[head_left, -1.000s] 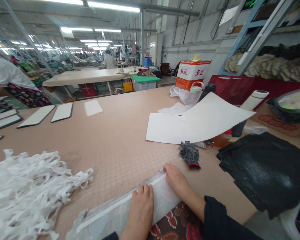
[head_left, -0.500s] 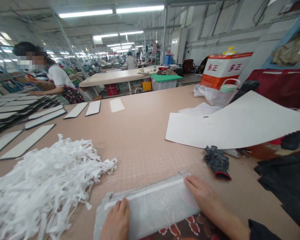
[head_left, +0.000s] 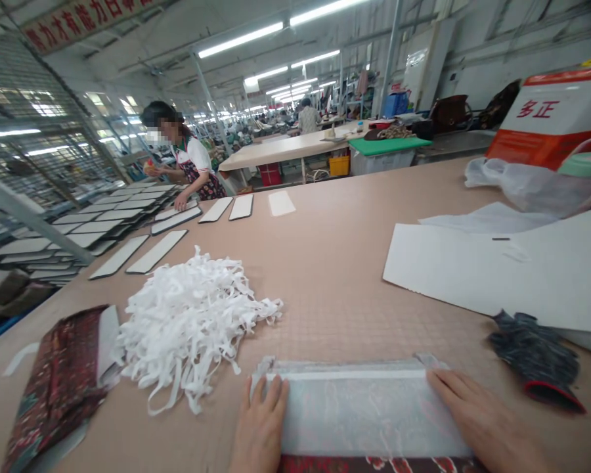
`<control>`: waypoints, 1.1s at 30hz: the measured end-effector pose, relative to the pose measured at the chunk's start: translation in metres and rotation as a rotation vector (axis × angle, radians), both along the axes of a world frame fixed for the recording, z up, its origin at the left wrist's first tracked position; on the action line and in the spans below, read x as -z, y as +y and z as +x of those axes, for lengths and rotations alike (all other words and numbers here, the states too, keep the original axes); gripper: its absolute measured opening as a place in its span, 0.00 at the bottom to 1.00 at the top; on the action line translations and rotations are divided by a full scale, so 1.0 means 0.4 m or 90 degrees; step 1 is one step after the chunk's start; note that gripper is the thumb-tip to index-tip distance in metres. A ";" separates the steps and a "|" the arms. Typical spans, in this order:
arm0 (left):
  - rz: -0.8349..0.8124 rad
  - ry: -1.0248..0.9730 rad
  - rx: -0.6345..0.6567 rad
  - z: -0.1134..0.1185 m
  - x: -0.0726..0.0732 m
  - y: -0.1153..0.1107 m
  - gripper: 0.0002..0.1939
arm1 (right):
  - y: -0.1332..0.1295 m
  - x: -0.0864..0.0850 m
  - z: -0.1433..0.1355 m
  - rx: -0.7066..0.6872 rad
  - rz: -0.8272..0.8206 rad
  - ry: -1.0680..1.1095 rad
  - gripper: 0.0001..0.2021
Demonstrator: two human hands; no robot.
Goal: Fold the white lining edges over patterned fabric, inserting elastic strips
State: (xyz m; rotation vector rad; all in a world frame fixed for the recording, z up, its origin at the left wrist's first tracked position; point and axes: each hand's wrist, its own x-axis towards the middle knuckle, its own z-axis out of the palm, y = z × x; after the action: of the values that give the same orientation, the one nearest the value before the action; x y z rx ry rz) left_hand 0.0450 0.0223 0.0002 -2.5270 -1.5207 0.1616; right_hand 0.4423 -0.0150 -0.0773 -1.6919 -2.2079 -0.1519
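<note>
A piece of patterned fabric [head_left: 369,417], pale grey backing upward, lies on the table below the camera. Along its far edge runs a narrow white strip [head_left: 354,376]. Dark red floral cloth shows at its near edge. My left hand [head_left: 262,420] rests palm down on the left end, its fingertips on the strip. On the right end, my right hand [head_left: 473,407] lies with its fingers stretched out over the strip's end. Both hands are open, pressing on the fabric without gripping it. A heap of white strips [head_left: 197,315] lies just beyond my left hand.
Folded dark red floral fabric [head_left: 54,387] lies at the left. White panels with dark edges [head_left: 160,251] are spread at the far left, where a co-worker's hand [head_left: 181,199] touches one. A large white sheet [head_left: 473,276] and a dark glove [head_left: 534,358] lie right.
The view has turned left, bringing the folded floral fabric into sight. The fabric under my hands now lies straighter across the view. The co-worker's arm reaches onto a panel.
</note>
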 end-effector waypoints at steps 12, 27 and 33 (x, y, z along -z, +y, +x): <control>-0.182 -0.082 0.010 0.054 -0.102 0.121 0.20 | 0.055 -0.099 0.025 0.132 -0.193 0.191 0.07; -0.228 -0.317 0.258 0.558 -0.030 0.162 0.16 | 0.085 -0.183 0.008 0.155 -0.264 0.495 0.03; -0.245 -0.377 0.172 0.605 -0.013 0.169 0.09 | 0.128 -0.149 0.001 0.119 -0.190 0.634 0.17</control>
State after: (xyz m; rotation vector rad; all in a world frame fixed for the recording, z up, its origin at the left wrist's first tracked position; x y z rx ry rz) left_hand 0.2869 0.0897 0.0052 -3.2651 -1.3928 -0.4091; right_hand 0.4427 0.0363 -0.0178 -1.5864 -1.3557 0.8292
